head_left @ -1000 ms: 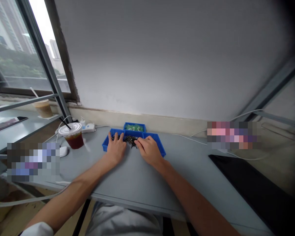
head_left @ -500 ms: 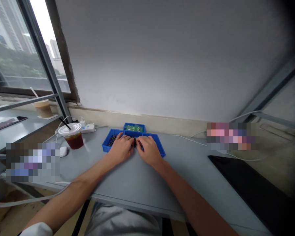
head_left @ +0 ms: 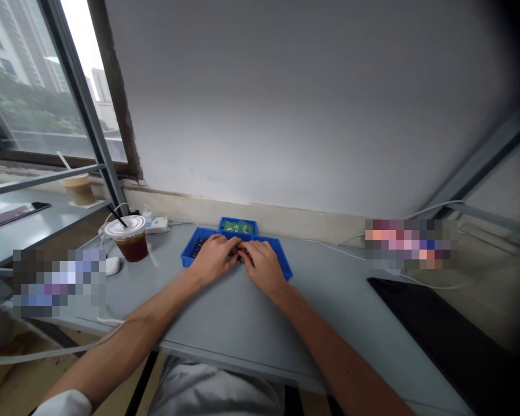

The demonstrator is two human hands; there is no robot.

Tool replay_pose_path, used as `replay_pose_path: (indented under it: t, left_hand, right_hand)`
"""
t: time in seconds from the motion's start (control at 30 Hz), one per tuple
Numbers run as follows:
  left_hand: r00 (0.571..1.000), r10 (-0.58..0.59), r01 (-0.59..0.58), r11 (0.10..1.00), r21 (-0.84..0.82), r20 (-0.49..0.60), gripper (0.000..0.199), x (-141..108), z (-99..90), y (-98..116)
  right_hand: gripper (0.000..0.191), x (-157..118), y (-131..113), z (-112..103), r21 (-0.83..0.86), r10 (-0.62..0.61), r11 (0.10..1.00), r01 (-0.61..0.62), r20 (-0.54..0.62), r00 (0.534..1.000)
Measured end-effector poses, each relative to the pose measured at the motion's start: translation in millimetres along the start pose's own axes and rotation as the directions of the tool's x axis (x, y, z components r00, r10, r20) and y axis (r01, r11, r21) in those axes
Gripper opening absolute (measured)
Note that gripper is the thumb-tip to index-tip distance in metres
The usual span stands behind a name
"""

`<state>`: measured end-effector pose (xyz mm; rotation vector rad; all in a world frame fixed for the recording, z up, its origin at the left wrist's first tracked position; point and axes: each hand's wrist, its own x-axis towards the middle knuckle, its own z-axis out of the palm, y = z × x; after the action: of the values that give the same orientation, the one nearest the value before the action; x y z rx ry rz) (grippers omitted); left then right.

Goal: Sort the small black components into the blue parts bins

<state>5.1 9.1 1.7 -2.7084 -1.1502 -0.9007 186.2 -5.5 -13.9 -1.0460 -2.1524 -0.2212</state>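
two hands (head_left: 214, 257) (head_left: 264, 263) meet, fingers bent — can't tell if gripping — before one green-filled blue bin (head_left: 238, 220)

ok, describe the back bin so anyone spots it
Find the grey desk by the wall. Beyond the left hand and right hand sits the small blue bin. Green contents set it apart from the dark bits in the left bin.

Looks like a small workshop or office workspace, judging by the grey tabletop (head_left: 225, 318), blue plastic parts bins (head_left: 186, 260), power strip (head_left: 158, 225), plain wall (head_left: 286, 115) and high-rise-facing window (head_left: 30, 107).
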Motion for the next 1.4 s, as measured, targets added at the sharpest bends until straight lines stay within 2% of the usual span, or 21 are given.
replay_pose_path:
  t: [0.1, 0.33, 0.53, 0.67, 1.03, 1.4]
  left_hand:
    - [1.0, 0.009, -0.009, 1.0, -0.001, 0.003, 0.033, -0.2, -2.9, 0.5]
    - [1.0, -0.008, 0.006, 0.997, -0.078, -0.016, 0.028, 0.0, -6.5, 1.3]
    - [0.992, -0.065, 0.041, 0.978, -0.205, -0.112, 0.015, 0.5, -7.2, 1.4]
    - [0.989, -0.077, 0.046, 0.972, -0.23, -0.129, 0.011, 0.1, -7.1, 0.1]
    - [0.997, -0.055, 0.044, 0.981, -0.188, -0.054, 0.022, 0.2, -9.8, 6.5]
    - [0.996, -0.082, 0.077, 0.987, -0.144, -0.025, 0.018, 0.2, -9.9, 9.1]
  right_hand:
    - [0.017, -0.2, 1.2, 0.7, -0.002, -0.01, 1.0, 0.01, -0.01, 1.0]
    - [0.02, -0.4, 4.0, 0.4, 0.018, -0.003, 1.0, 0.003, -0.012, 1.0]
    - [0.019, 0.3, 3.4, -1.9, 0.085, 0.008, 0.996, 0.0, -0.097, 0.995]
    - [0.019, 1.1, 1.7, -4.4, 0.089, -0.022, 0.995, 0.035, -0.153, 0.988]
    - [0.023, 1.5, 1.1, -5.9, 0.08, -0.012, 0.996, 0.027, -0.182, 0.983]
    - [0.023, 0.5, -0.2, -3.5, 0.109, -0.033, 0.993, 0.055, -0.194, 0.98]
